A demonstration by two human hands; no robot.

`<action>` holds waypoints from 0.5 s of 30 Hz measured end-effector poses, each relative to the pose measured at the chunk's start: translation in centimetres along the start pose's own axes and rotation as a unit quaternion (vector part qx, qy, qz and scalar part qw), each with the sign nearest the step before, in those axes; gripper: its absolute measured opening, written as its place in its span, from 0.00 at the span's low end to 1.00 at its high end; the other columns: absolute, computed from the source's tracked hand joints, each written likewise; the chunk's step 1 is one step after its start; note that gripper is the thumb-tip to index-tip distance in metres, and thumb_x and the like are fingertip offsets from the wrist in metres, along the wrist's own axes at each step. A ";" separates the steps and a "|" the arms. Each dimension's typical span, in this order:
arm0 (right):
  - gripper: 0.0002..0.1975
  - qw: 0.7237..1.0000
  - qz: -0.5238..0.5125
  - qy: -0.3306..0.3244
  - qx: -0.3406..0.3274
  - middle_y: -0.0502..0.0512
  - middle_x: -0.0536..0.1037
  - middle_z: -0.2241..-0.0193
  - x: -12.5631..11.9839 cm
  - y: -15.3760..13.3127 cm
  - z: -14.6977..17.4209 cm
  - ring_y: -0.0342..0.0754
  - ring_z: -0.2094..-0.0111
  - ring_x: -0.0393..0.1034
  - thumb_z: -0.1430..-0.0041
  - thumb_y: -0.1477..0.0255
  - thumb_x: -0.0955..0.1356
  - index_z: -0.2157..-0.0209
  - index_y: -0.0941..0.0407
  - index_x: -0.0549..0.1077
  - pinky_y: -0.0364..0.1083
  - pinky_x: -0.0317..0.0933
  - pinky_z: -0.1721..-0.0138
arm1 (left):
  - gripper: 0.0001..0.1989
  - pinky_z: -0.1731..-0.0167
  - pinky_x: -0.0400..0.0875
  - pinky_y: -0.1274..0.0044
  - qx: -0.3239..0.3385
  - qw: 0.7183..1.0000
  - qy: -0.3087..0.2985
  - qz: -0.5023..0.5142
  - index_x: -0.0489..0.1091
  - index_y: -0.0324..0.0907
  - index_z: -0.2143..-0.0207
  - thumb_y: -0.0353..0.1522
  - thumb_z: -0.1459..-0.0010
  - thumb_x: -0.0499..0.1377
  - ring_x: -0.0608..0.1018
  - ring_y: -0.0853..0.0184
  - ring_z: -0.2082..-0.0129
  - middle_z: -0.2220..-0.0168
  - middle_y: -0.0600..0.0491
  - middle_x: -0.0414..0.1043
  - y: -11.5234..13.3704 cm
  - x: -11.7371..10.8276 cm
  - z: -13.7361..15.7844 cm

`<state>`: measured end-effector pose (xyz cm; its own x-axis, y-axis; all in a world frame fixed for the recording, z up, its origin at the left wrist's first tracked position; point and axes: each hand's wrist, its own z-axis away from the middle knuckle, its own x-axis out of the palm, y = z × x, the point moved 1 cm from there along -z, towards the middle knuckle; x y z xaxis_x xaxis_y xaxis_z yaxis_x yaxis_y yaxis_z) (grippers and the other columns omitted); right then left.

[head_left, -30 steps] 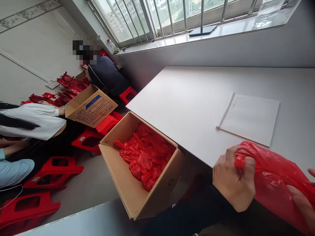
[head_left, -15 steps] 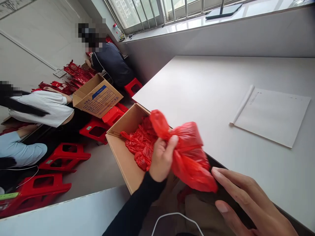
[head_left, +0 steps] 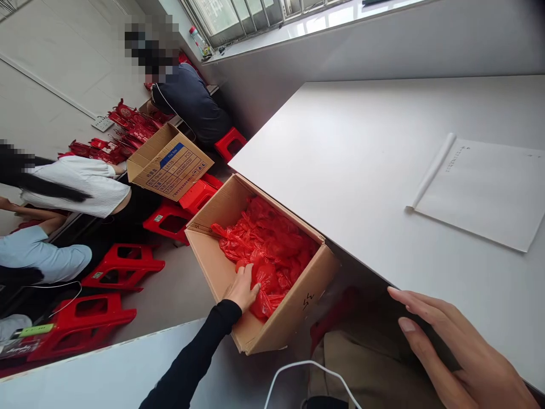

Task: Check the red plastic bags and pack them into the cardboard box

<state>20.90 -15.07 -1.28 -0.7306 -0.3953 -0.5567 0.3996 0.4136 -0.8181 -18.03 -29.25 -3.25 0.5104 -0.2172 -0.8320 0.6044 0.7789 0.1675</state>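
Note:
Inside the cardboard box [head_left: 225,287], my left hand [head_left: 243,288] rests against a knotted red plastic bag [head_left: 267,279] at the near side. Its thumb stands apart from the fingers, and I see no firm grip, though the fingertips are partly hidden against the red plastic. More crumpled red bags [head_left: 272,233] fill the box around it; their contents are not visible. My right hand [head_left: 460,346] is at the lower right by the table edge, fingers stretched out and thumb apart, holding nothing.
The box stands against the white table [head_left: 361,153], where a notepad [head_left: 489,190] lies. A white cable [head_left: 313,363] loops at the bottom. To the left are red stools [head_left: 123,264], another carton [head_left: 170,165] and several seated people beside red packages [head_left: 131,125].
My left hand has carried the knotted red bag down and left into the box, and its grip has loosened. My right hand stays outstretched, slightly further right.

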 end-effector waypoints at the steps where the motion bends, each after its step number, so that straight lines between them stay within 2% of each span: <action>1: 0.22 1.000 0.002 0.000 0.002 0.51 0.73 0.44 0.0 0.0 0.0 0.50 0.48 0.73 0.31 0.61 0.62 0.38 0.44 0.67 0.38 0.77 0.69 | 0.25 0.42 0.64 0.55 0.014 0.999 -0.014 -0.030 0.62 0.39 0.39 0.36 0.37 0.61 0.71 0.54 0.43 0.41 0.42 0.66 0.1 0.3 -0.3; 5: 0.21 1.000 0.003 -0.004 0.007 0.52 0.73 0.44 0.0 0.1 0.4 0.50 0.49 0.74 0.30 0.61 0.62 0.38 0.43 0.67 0.37 0.76 0.73 | 0.20 0.49 0.72 0.60 0.044 0.984 -0.122 -0.126 0.67 0.39 0.44 0.37 0.36 0.61 0.76 0.59 0.50 0.48 0.46 0.71 0.4 1.9 -2.3; 10: 0.21 1.000 0.009 -0.010 0.012 0.51 0.73 0.44 0.0 1.2 1.3 0.49 0.50 0.75 0.31 0.61 0.62 0.38 0.42 0.66 0.37 0.76 0.73 | 0.17 0.52 0.75 0.64 0.057 0.944 -0.258 -0.197 0.70 0.38 0.48 0.38 0.36 0.62 0.77 0.61 0.54 0.50 0.47 0.73 -0.2 4.3 -4.0; 12: 0.21 1.000 0.007 -0.012 0.021 0.51 0.73 0.43 0.0 1.7 1.7 0.49 0.49 0.75 0.31 0.60 0.63 0.38 0.43 0.67 0.37 0.76 0.72 | 0.17 0.53 0.75 0.64 0.064 0.933 -0.283 -0.213 0.71 0.38 0.49 0.37 0.36 0.62 0.77 0.61 0.54 0.51 0.47 0.73 -0.3 4.8 -4.2; 15: 0.21 0.999 0.011 -0.013 0.043 0.52 0.74 0.44 -0.1 2.5 2.1 0.51 0.49 0.75 0.31 0.58 0.63 0.39 0.44 0.68 0.38 0.77 0.72 | 0.17 0.52 0.75 0.63 0.072 0.933 -0.275 -0.222 0.70 0.38 0.48 0.38 0.35 0.61 0.77 0.60 0.52 0.49 0.46 0.72 -0.1 4.7 -4.2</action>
<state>23.09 -15.69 -3.54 -0.7064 -0.4087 -0.5778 0.4624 0.3516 -0.8140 -18.28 -27.82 -9.38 0.4033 -0.7989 -0.4462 0.8862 0.4626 -0.0274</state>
